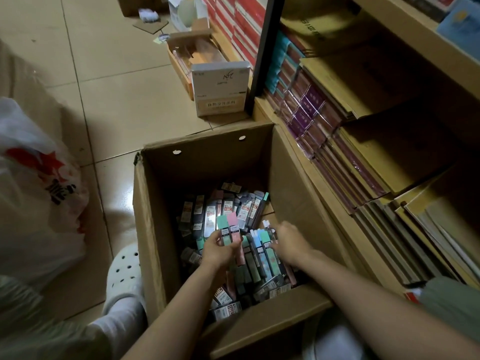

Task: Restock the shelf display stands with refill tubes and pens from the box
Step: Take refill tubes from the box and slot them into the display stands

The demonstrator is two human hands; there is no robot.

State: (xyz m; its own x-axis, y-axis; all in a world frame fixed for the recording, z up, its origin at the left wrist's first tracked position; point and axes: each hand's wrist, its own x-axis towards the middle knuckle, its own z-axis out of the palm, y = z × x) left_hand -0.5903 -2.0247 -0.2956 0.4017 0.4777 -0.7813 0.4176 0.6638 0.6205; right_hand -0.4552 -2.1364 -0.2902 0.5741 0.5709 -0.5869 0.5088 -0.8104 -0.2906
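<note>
A white plastic bag [33, 193] slumps on the floor well left of everything, and a white clog [124, 271] sits beside the cardboard box [150, 229]. Inside the box the left hand [215, 252] pinches two refill tubes [230, 229], one green-capped and one pink-capped, side by side between thumb and fingers [211, 236], raised just above the loose heap of tubes [207, 211]. That grip is shallow and low on the tubes, so either one could swivel out and drop back into the heap if the hand tilts while lifting.

To the right of those fingers, the right hand [291, 242] reaches down onto a row of blue and green tubes [262, 253]; its fingertips are hidden behind the knuckles, so I cannot tell whether it grips one or merely touches them. Raking through there could knock neighbours loose or mix colours. Further right, the shelf [324, 178] of stacked notebooks [306, 110] stands close beside the box, and an elbow swung outward might catch it.
</note>
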